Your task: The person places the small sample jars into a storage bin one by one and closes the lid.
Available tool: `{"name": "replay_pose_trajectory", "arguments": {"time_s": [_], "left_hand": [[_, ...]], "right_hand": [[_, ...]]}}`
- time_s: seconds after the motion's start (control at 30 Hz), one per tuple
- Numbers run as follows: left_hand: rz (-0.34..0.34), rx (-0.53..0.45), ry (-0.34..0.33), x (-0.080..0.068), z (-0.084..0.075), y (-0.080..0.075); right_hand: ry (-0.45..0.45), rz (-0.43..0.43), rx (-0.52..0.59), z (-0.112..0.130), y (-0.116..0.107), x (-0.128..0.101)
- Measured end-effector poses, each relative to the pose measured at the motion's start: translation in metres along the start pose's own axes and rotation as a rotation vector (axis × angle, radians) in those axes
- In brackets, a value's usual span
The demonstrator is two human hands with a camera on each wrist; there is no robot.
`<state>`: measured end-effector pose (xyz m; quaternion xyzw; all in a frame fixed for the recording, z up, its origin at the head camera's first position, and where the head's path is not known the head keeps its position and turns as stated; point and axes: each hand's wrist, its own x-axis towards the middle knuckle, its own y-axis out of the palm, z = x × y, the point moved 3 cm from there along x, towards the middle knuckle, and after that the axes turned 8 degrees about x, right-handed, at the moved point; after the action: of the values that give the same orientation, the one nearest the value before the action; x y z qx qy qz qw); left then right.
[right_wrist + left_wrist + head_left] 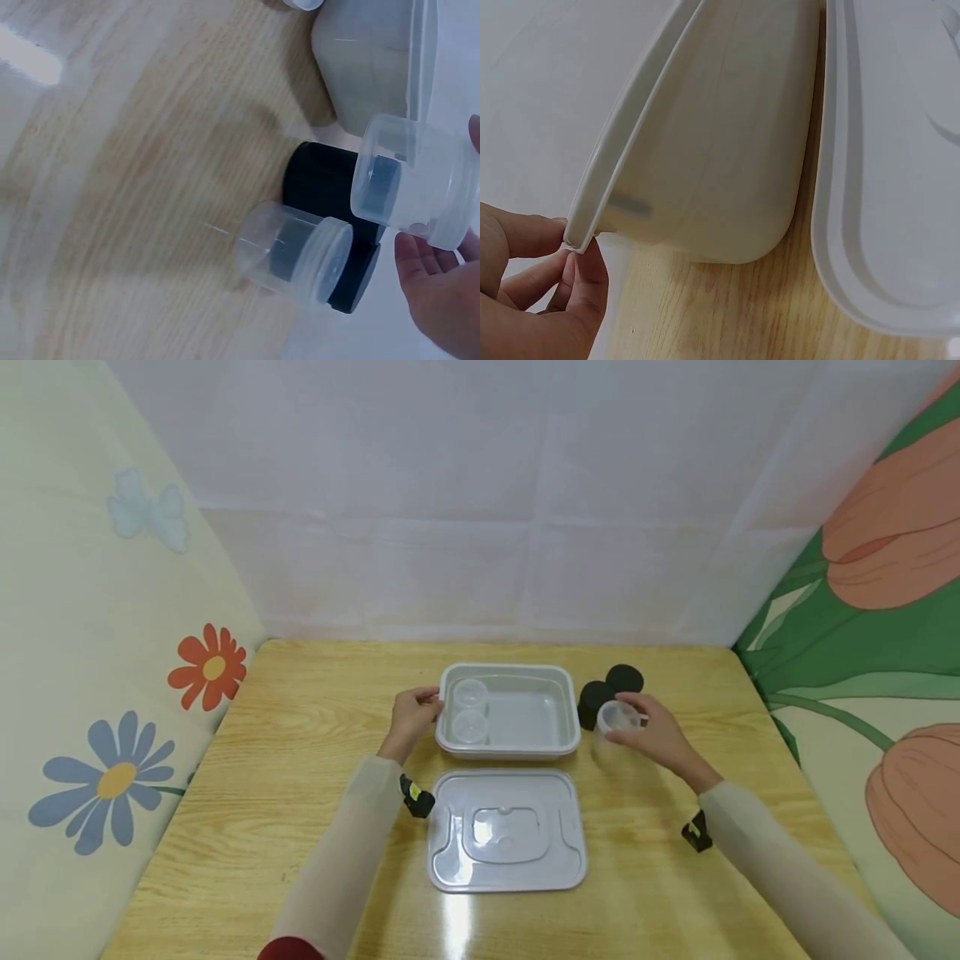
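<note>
My left hand (411, 718) pinches the left rim of a white plastic bin (528, 718), thumb above and fingers below in the left wrist view. Two clear round jars (470, 727) sit along the bin's left end. Just right of the bin, my right hand (660, 743) holds another clear jar (412, 180) near its top, raised off the table. A further clear jar (292, 251) stands on the wood beside two black round containers (322, 180), below the held one. The bin's flat lid (506, 831) lies in front of it.
The wooden table (322, 810) ends at a white cloth backdrop (480, 568). Flower-printed cloths (112, 781) hang at the left and right sides. A black wrist device (416, 796) is worn on each sleeve.
</note>
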<state>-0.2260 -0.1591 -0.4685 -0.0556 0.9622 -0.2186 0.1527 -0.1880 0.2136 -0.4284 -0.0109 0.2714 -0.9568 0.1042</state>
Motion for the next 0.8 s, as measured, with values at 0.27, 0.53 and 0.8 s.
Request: {"name": "replay_pose_trajectory", "arguments": {"time_s": [0.27,0.53,0.8], "left_hand": [[0.001,-0.004,-0.008,-0.001,0.001,-0.002],[0.025,-0.005,-0.019,-0.002,0.001,-0.003],[0.02,-0.012,-0.011,-0.001,-0.001,-0.002]], "right_hand": [[-0.039,0.014,0.01,0.019,0.002,0.008],[-0.086,0.014,-0.005,0.033,0.011,0.021],[-0.096,0.052,-0.003,0.043,0.02,0.035]]}}
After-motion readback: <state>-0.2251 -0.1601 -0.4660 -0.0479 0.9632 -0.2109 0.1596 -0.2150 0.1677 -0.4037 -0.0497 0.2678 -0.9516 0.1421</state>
